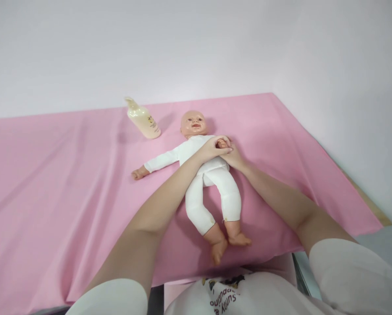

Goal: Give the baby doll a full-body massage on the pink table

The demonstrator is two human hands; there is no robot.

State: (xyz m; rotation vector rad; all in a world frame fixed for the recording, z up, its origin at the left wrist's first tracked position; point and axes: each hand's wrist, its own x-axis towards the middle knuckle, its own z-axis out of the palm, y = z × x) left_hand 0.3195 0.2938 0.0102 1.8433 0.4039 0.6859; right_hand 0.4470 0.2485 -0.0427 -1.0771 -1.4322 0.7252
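Note:
A baby doll (194, 148) with a white cloth body and plastic head, hands and feet lies on its back, face up, its feet toward me. My left hand (213, 148) reaches across its belly, fingers curled round the doll's hand (222, 143) on the right side of the picture. From the other side, my right hand (235, 158) is closed at that same doll's hand and touches my left; its fingers are partly hidden. The doll's other arm (161, 161) stretches out to the left on the cloth.
A pink cloth (67, 175) with folds covers the table. Beyond the doll's outstretched arm, a cream pump bottle (145, 121) stands near the far edge. Pale walls (182, 48) border the table at the back and right. A wooden table edge (368, 199) shows at the right.

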